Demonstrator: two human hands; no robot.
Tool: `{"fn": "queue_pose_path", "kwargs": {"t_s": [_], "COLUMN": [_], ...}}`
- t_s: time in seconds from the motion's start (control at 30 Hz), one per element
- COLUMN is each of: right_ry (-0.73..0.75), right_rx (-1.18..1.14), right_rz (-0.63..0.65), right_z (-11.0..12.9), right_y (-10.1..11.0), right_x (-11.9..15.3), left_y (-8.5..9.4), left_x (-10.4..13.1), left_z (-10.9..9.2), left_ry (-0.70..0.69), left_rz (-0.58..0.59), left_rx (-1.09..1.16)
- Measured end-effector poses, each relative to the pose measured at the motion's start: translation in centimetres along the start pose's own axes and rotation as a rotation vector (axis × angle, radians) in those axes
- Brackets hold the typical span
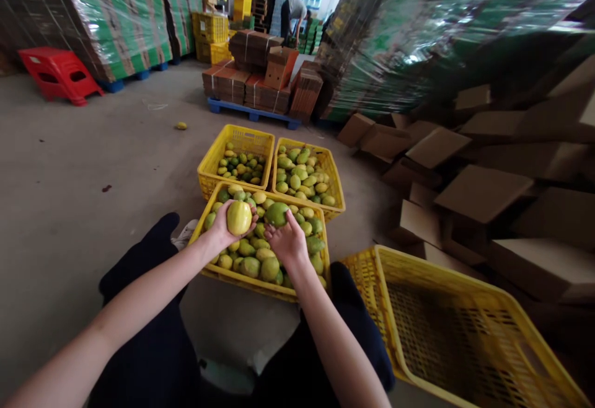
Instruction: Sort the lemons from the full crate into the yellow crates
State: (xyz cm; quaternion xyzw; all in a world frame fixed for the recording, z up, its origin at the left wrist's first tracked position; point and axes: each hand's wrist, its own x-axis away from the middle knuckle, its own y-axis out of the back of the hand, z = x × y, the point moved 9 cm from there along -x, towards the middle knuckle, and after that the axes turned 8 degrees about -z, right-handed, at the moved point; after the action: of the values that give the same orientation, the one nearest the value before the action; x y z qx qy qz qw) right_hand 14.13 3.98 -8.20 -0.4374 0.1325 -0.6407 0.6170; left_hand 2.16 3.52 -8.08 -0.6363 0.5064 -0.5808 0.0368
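We cupped the yellow fruit (pixel 238 217) in our left hand (pixel 224 224), fingers partly curled, presumably so the palm bore its weight. Our right hand (pixel 289 242), half open, held the green fruit (pixel 277 214) between thumb and fingers, seemingly loosely to avoid bruising. Beneath both grips lay the full crate (pixel 260 284), likely for easy reach; two crates (pixel 210 168) stood just beyond, a fourth crate (pixel 432 268) rightward.

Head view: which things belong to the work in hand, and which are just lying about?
Likely in use:
left hand, its yellow fruit
right hand, its green fruit
near fruit crate
far left crate
far right crate
perhaps side crate

Likely just about:
red stool
lone floor fruit
loose cardboard boxes
cardboard stacks
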Motion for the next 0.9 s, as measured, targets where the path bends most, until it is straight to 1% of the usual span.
{"fn": "queue_pose_path", "kwargs": {"t_s": [0.13,0.3,0.37,0.43,0.5,0.57,0.63,0.67,0.7,0.77,0.83,0.9], "right_ry": [0.163,0.176,0.169,0.213,0.334,0.505,0.662,0.712,0.735,0.713,0.672,0.687], "right_rx": [0.010,0.074,0.104,0.184,0.366,0.586,0.750,0.799,0.834,0.875,0.904,0.955], "right_rz": [0.062,0.095,0.086,0.064,0.038,-0.005,-0.069,-0.097,-0.113,-0.106,-0.052,0.016], "right_z": [1.3,1.1,0.8,0.8,1.3,2.0,2.3,2.3,1.9,0.9,-0.2,-0.7], "right_y": [-0.9,-1.6,-1.5,-1.5,-1.5,-1.8,-2.0,-2.0,-1.9,-1.8,-2.0,-2.5], "right_x": [0.5,0.9,0.9,1.1,1.4,1.8,2.2,2.3,2.2,2.1,2.2,2.9], "left_y": [-0.1,-0.2,-0.3,-0.5,-0.6,-0.7,-0.9,-1.0,-1.0,-1.1,-1.3,-1.6], "left_x": [0.3,0.2,0.2,0.3,0.4,0.5,0.4,0.4,0.3,0.1,0.1,0.0], "left_z": [-0.4,-0.7,-0.8,-1.0,-1.2,-1.1,-0.2,0.4,1.0,2.0,2.5,2.4], "left_ry": [-0.011,-0.033,-0.040,-0.072,-0.127,-0.166,-0.165,-0.154,-0.144,-0.144,-0.157,-0.178], "left_rz": [0.010,0.037,0.054,0.067,0.066,0.076,0.099,0.107,0.110,0.121,0.156,0.198], "left_rx": [0.067,0.118,0.108,0.086,0.067,0.051,0.026,0.011,-0.002,-0.011,-0.020,-0.041]}}
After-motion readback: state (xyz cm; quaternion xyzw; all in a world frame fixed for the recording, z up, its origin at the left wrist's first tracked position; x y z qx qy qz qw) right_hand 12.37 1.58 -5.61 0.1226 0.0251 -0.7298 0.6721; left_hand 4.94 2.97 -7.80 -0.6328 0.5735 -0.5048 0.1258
